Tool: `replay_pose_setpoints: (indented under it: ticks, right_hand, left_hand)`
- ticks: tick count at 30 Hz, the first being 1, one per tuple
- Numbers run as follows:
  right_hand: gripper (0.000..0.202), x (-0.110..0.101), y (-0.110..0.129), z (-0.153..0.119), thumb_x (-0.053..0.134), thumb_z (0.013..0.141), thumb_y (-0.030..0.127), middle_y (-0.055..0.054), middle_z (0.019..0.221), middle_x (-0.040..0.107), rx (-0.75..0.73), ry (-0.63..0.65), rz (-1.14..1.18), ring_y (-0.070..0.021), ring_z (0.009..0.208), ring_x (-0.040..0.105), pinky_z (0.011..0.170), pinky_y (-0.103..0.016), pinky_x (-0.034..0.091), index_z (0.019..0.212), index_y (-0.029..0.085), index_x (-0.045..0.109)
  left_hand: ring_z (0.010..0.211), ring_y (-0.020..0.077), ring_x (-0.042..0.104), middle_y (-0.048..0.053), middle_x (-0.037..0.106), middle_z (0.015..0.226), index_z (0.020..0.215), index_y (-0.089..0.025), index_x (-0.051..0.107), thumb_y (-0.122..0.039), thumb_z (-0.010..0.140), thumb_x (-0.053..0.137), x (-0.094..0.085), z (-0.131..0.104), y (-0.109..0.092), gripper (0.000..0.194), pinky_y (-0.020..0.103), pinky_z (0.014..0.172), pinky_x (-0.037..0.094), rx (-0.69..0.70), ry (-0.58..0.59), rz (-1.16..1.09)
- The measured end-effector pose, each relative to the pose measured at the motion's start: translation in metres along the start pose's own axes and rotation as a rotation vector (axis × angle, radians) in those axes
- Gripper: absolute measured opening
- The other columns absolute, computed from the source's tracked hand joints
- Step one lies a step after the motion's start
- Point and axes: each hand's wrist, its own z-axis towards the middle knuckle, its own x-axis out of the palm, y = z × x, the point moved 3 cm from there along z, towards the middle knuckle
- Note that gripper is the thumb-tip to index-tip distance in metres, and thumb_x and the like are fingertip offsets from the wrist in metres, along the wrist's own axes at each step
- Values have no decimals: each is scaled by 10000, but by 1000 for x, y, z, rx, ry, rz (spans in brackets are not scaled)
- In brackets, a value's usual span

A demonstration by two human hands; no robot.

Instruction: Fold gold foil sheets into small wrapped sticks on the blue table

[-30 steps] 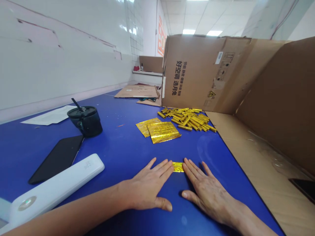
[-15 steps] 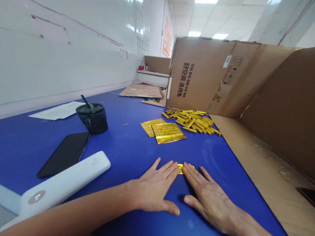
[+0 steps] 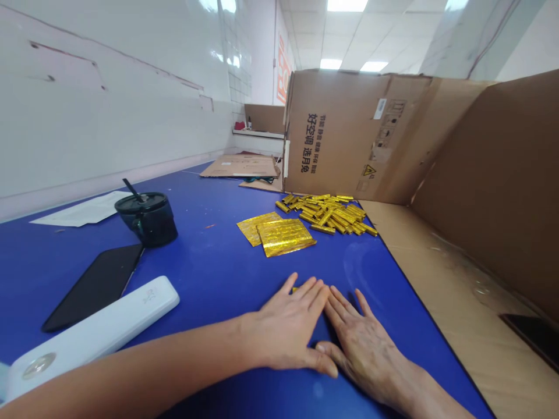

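My left hand [image 3: 290,326] lies palm down on the blue table, fingers stretched, over a small gold foil piece [image 3: 295,289] of which only a sliver shows by the index finger. Close against its fingertips, my right hand [image 3: 364,343] is also flat with its fingers out. Whatever is under the fingers of either hand is hidden. Beyond the hands lie two flat gold foil sheets [image 3: 286,237], one overlapping the other. A pile of rolled gold tubes [image 3: 334,215] sits behind them to the right.
On the left are a dark lidded mug [image 3: 151,221], a black phone [image 3: 96,285], a long white device [image 3: 100,326] and white paper [image 3: 82,210]. A large cardboard box [image 3: 349,134] stands behind and right of the blue table [image 3: 209,262].
Both hands have come closer together, and my left hand has moved right over the gold piece, now nearly hidden. The view has shifted, so the background sits further left.
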Motion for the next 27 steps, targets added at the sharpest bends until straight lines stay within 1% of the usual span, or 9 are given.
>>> replay_pose_setpoints:
  ticks: [2, 3, 5, 9, 14, 17, 20, 23, 27]
  right_hand:
    - [661, 1, 0, 0, 329, 814, 503, -170, 1344, 251, -12, -5, 5, -282, 1241, 194, 971, -572, 121, 1322, 96, 214]
    - [651, 1, 0, 0, 333, 818, 486, -172, 1344, 252, -14, -9, 9, -280, 1240, 198, 971, -572, 120, 1324, 98, 206]
    - [647, -1, 0, -1, 338, 818, 479, -169, 1347, 242, -8, -13, 19, -278, 1241, 196, 974, -567, 122, 1324, 97, 209]
    - [685, -5, 1, -1, 328, 797, 543, -155, 1355, 224, 25, 10, 32, -286, 1243, 184, 972, -569, 125, 1313, 101, 244]
    - [665, -3, -1, -3, 290, 807, 556, -122, 1368, 199, 34, 15, 35, -271, 1248, 172, 974, -564, 127, 1322, 142, 219]
    - [651, -3, -5, -5, 285, 812, 552, -102, 1377, 185, 30, 23, 52, -264, 1253, 153, 973, -567, 125, 1328, 168, 193]
    - [623, -7, -6, -5, 275, 825, 530, -93, 1378, 182, 41, 71, 81, -255, 1255, 148, 973, -564, 128, 1331, 180, 176]
    - [640, -13, 6, 2, 280, 825, 526, -111, 1375, 174, 45, 109, 102, -251, 1255, 145, 985, -544, 117, 1331, 148, 179]
    - [693, -11, 33, 17, 299, 820, 521, -120, 1383, 120, -41, 113, 132, -222, 1263, 92, 1014, -473, 120, 1339, 101, 113]
  left_hand:
    - [1270, 254, 37, 182, 62, 1379, 1330, -48, 22, -730, 680, 266, 8, 10, -5, 973, 446, 1012, 88, 25, 40, -64]
    - [1268, 257, 6, 179, 17, 1381, 1330, -47, 4, -727, 680, 273, 12, 13, -5, 979, 441, 1014, 96, 26, 43, -74]
    - [1266, 250, -28, 180, -18, 1379, 1328, -39, -14, -723, 684, 279, 17, 11, 0, 983, 429, 1019, 90, 24, 47, -77]
    - [1269, 243, -8, 159, 28, 1386, 1336, -81, 47, -703, 710, 258, 18, -9, 17, 907, 440, 1017, 45, 22, 83, -42]
    - [1271, 237, 12, 120, 48, 1394, 1341, -154, 23, -683, 728, 264, 11, -33, 30, 845, 463, 1009, 42, -8, 81, -14]
    - [1272, 237, 14, 111, 49, 1395, 1341, -162, 33, -677, 729, 279, 10, -37, 30, 837, 465, 1009, 41, -11, 77, -26]
    - [1271, 250, 17, 120, 58, 1393, 1340, -149, 52, -689, 708, 307, 10, -36, 29, 870, 481, 1003, 43, -12, 84, -38]
    - [1271, 254, 19, 129, 67, 1392, 1340, -138, 52, -701, 693, 312, 11, -36, 27, 896, 492, 999, 30, -12, 59, -53]
    - [1271, 251, 34, 133, 70, 1392, 1340, -135, 13, -692, 704, 304, 12, -37, 26, 894, 497, 997, 25, -8, 20, -82]
